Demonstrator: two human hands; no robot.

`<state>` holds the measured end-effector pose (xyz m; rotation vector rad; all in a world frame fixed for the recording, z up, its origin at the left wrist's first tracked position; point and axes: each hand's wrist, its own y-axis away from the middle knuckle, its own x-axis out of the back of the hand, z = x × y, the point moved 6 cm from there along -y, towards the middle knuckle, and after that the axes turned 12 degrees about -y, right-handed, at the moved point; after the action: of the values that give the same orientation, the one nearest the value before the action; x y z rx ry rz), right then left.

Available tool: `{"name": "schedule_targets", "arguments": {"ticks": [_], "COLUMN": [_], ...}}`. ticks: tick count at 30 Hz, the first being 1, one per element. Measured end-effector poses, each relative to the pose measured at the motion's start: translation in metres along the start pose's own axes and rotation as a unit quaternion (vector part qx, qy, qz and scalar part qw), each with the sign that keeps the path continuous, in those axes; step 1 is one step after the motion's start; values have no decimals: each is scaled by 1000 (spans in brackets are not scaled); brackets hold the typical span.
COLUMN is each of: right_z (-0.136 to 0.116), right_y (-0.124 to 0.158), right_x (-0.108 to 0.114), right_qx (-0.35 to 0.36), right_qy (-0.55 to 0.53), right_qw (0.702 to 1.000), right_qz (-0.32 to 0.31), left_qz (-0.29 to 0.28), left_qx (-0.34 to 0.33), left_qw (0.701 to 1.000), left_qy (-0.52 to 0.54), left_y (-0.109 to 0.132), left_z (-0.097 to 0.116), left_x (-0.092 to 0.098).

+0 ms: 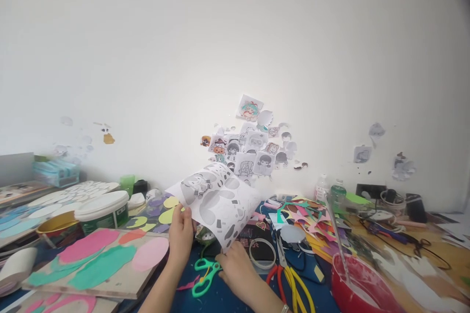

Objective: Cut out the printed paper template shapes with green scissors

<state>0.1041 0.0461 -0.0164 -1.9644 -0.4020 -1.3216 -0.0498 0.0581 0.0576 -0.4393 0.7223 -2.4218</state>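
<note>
The left hand (pixel 179 235) has its grip closed on the left edge of a printed sheet (pixel 216 200) full of cut-out holes, which is held tilted above the table (pixel 227 298). The right hand (pixel 237 268) meets the sheet's lowest corner, just beside green scissors (pixel 203 274). Whether its grip is closed there cannot be told.

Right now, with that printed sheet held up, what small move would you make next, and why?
Probably lower the right hand onto the green scissors. They lie directly beside it, within easy reach. The left hand grips the printed sheet by its edge, so the sheet of grey figures could likely be held up by that one hand alone.
</note>
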Motion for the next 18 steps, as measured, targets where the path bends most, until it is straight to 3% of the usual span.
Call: {"name": "schedule_targets", "arguments": {"ticks": [4, 9, 14, 18], "right_z": [4, 4, 1, 0], "right_y": [0, 8, 16, 22], "right_x": [-2, 20, 44, 46], "right_qx": [19, 12, -32, -11], "right_qy": [22, 15, -45, -152], "right_qw": [999, 996, 988, 968], "right_qz": [34, 90, 147, 198], "left_qz": [4, 9, -4, -30], "left_qx": [-19, 16, 40, 38], "left_qw": [999, 999, 997, 998], "left_qy": [-32, 36, 69, 42], "left_y": [1, 2, 12, 22], "left_z": [3, 3, 0, 3], "left_x": [1, -3, -17, -27]}}
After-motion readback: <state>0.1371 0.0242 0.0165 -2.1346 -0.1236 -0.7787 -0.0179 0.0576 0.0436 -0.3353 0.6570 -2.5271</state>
